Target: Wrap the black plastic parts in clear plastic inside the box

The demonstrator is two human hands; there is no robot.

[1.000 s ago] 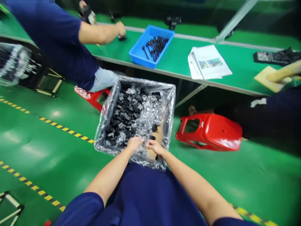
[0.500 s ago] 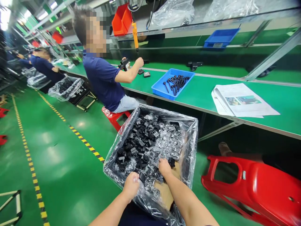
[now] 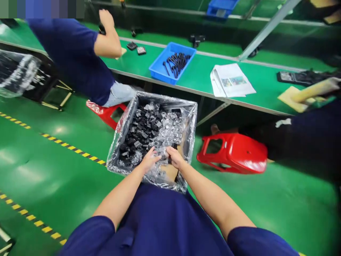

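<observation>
My left hand [image 3: 150, 160] is over the near part of a plastic-lined box [image 3: 192, 133], its thumb and fingers apart. Close on its right, my right hand [image 3: 175, 157] has its fingers closed at the edge of a crinkled clear plastic bag [image 3: 163, 153]; its fingertips are partly hidden. Small black plastic parts [image 3: 142, 131] lie loose in a heap on the box's left side. Several bagged parts [image 3: 170, 126] in clear plastic fill the right side. Brown cardboard [image 3: 170, 172] shows at the near right of the box.
A green workbench [image 3: 197, 74] runs behind the box, carrying a blue tray [image 3: 157, 73] of black rod-like parts and some papers [image 3: 233, 80]. A co-worker [image 3: 71, 57] sits at the left. A red stool [image 3: 237, 153] stands on the right, with another person [image 3: 314, 142] beyond it.
My view has tilted down and swung right. My hands have come closer together. My left hand, closed on clear plastic before, now has its fingers spread.
</observation>
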